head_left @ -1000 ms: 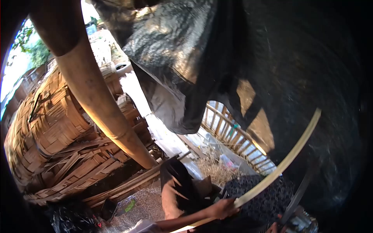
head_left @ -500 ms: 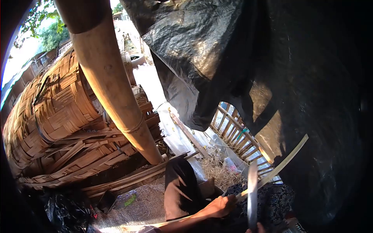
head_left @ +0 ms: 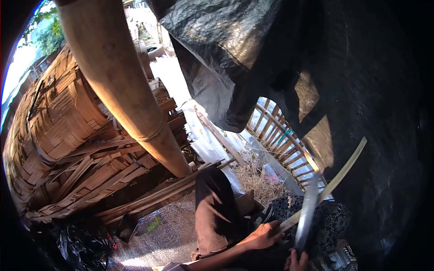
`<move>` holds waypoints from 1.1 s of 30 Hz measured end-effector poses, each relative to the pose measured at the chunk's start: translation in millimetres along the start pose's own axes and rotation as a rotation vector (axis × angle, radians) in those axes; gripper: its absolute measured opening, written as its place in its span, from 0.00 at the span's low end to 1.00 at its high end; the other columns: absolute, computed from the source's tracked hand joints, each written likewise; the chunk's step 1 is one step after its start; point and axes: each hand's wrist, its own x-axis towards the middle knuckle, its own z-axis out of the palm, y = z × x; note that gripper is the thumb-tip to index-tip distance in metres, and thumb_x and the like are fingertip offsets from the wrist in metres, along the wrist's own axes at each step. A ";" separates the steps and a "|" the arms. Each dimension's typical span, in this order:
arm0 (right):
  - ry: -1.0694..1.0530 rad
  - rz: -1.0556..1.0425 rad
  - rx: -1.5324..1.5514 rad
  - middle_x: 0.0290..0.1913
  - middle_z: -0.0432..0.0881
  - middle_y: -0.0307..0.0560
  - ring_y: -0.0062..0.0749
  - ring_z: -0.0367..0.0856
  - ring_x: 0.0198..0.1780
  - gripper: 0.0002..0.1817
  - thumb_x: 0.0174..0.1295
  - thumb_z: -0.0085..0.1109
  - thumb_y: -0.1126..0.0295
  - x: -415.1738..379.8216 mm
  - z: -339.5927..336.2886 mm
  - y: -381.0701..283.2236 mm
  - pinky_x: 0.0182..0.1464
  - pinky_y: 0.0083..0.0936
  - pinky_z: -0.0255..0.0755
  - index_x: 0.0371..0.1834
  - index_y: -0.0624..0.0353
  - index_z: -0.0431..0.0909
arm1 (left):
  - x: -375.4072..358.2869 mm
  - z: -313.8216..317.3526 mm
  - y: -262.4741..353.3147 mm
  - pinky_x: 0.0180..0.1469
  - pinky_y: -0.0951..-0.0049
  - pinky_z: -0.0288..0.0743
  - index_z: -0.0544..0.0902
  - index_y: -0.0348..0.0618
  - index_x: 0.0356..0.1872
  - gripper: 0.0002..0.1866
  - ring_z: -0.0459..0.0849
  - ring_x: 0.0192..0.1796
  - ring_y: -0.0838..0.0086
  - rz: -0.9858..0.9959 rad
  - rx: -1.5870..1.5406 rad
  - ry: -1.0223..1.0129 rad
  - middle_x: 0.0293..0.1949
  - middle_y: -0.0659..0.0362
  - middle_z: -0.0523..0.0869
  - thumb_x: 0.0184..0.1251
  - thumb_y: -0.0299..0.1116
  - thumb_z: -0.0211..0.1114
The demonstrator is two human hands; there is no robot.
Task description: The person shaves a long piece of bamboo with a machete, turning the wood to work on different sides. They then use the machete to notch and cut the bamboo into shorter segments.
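Note:
Over my lap, my left hand [head_left: 263, 236] is closed around a long, pale bamboo strip [head_left: 342, 175]. The strip slants up to the right, and its far end curves upward. At the bottom edge, my right hand [head_left: 296, 261] grips a knife, mostly hidden at the handle. Its broad blade [head_left: 307, 213] points up, leans slightly right and crosses the strip in this view, smeared by motion. Patterned dark cloth [head_left: 332, 226] lies behind both hands, and my bent knee [head_left: 211, 187] is to their left.
A thick bamboo post [head_left: 131, 104] stands at left, before large woven bamboo rolls [head_left: 58, 119]. Black plastic sheeting [head_left: 384, 113] hangs on the right. Beyond my knee are shavings [head_left: 255, 180] and a slatted bamboo frame [head_left: 280, 135]. A black plastic bag [head_left: 81, 246] lies at lower left.
The knife has gone from nearly upright to leaning right, its blade now further right along the strip. The strip's far end sits higher and further right; the camera view has shifted a little.

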 end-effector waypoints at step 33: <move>-0.194 -0.419 0.718 0.20 0.72 0.44 0.27 0.73 0.17 0.13 0.54 0.58 0.86 12.8 17.0 -13.9 0.18 0.24 0.69 0.36 0.61 0.66 | 8.8 -1.5 -37.5 0.26 0.81 0.74 0.77 0.29 0.42 0.11 0.78 0.23 0.81 -0.222 -0.750 0.046 0.32 0.56 0.84 0.62 0.27 0.61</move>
